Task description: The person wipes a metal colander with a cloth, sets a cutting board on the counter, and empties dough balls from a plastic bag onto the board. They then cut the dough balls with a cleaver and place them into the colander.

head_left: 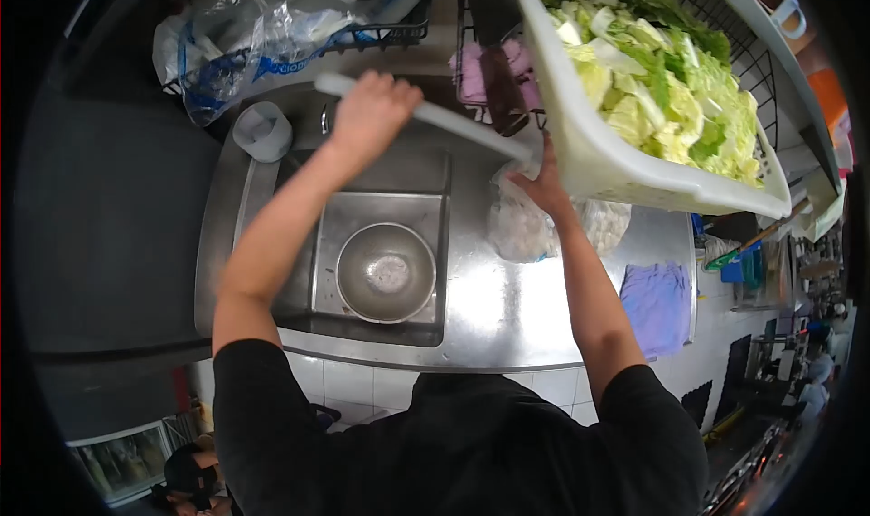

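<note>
A long white slab (462,128), seen edge-on and looking like a cutting board, slants above the sink and the steel counter. My left hand (373,113) has its fingers wrapped over the slab near its left end. At the right end, my right hand (546,190) has its thumb and forefinger around the slab; its other fingers are hidden. Just below that hand lies a clear plastic bag (521,217) with pale contents. A round metal bowl (388,276) sits in the sink (385,206), below my left hand.
A white crate (616,179) of chopped cabbage (671,90) stands at upper right. Racks behind hold plastic bags (263,40), pink cloths (471,72) and a dark-handled tool (501,90). A white container (263,131) is left of the sink; a purple cloth (654,308) lies at right. Another person (190,475) is at lower left.
</note>
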The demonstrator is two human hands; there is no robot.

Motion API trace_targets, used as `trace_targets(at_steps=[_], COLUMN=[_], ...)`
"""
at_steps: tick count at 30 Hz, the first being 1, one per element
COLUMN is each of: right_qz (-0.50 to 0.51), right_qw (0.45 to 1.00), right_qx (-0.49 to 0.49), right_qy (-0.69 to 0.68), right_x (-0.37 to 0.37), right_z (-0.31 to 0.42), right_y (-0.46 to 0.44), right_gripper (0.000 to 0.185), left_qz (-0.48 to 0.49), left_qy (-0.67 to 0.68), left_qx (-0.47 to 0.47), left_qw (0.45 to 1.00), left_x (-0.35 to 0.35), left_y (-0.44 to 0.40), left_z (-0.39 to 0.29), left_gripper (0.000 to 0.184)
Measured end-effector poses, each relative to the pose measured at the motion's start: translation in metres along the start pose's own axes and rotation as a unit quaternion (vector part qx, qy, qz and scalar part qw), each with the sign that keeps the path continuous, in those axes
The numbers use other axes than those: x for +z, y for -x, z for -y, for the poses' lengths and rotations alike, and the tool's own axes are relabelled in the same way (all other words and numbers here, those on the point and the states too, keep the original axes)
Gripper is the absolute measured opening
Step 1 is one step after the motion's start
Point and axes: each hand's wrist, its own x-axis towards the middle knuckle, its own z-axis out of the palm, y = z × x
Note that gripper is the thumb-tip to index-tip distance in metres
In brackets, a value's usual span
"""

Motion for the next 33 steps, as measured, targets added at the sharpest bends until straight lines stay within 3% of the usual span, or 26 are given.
trace_targets(at_steps=[1,2,4,6,8,9,11,13,15,19,20,21,22,26,27,29,33], right_qz=[-0.016,-0.027,0.075,-0.037,-0.087,-0.077,-0.061,-0.07,-0.077,-0.089,-0.087,-0.103,-0.116,-0.207,-0.185,-0.185,-0.203], right_qw=[0.997,0.997,0.994,0.985,0.957,0.953,0.949,0.956,0.951,0.961,0.961,0.972,0.975,0.955,0.956,0.963,0.963], right_qx=[-0.063,-0.064,-0.045,-0.123,-0.244,-0.27,-0.295,-0.267,-0.299,-0.235,-0.237,-0.149,-0.058,-0.007,0.026,0.09,0.169], right_qy=[-0.035,-0.037,0.071,0.119,0.132,0.116,0.095,0.104,-0.003,-0.111,-0.114,-0.147,-0.179,-0.214,-0.226,-0.172,-0.057], right_x=[0.007,0.013,0.011,-0.012,-0.063,-0.079,-0.124,-0.177,-0.226,-0.315,-0.334,-0.355,-0.376,-0.451,-0.469,-0.487,-0.473], right_z=[-0.018,-0.041,-0.089,-0.051,0.033,0.042,0.052,0.064,0.066,-0.006,-0.026,-0.052,-0.076,-0.162,-0.185,-0.237,-0.334], right_y=[-0.006,-0.004,0.022,0.078,0.103,0.12,0.157,0.193,0.227,0.294,0.31,0.329,0.344,0.366,0.368,0.359,0.323], right_gripper=[0.096,0.096,0.088,0.071,0.057,0.054,0.046,0.042,0.036,0.035,0.035,0.036,0.037,0.041,0.04,0.045,0.06], left_qz=[-0.02,-0.032,-0.043,-0.089,-0.101,-0.108,-0.094,-0.09,-0.088,-0.052,-0.038,-0.034,-0.021,0.102,0.13,0.239,0.343], left_qy=[0.002,0.037,0.118,0.155,0.131,0.117,0.134,0.144,0.17,0.247,0.264,0.274,0.31,0.396,0.413,0.461,0.513], left_qx=[0.005,0.004,-0.052,-0.067,-0.057,-0.04,-0.06,-0.08,-0.086,-0.087,-0.074,-0.056,-0.044,-0.066,-0.062,-0.068,-0.084], left_qw=[1.0,0.999,0.991,0.981,0.985,0.986,0.985,0.982,0.978,0.964,0.961,0.96,0.95,0.91,0.899,0.852,0.782], left_x=[-0.011,-0.019,-0.049,-0.083,-0.132,-0.152,-0.188,-0.207,-0.224,-0.24,-0.239,-0.235,-0.233,-0.21,-0.199,-0.17,-0.06], left_y=[0.006,0.013,0.029,0.039,0.045,0.054,0.063,0.069,0.051,-0.023,-0.045,-0.069,-0.099,-0.199,-0.221,-0.262,-0.303], left_z=[-0.02,-0.036,-0.062,-0.08,-0.099,-0.107,-0.131,-0.156,-0.189,-0.29,-0.313,-0.344,-0.374,-0.472,-0.491,-0.524,-0.567], left_gripper=[0.012,0.016,0.023,0.029,0.038,0.036,0.038,0.053,0.054,0.051,0.043,0.037,0.039,0.048,0.049,0.045,0.048])
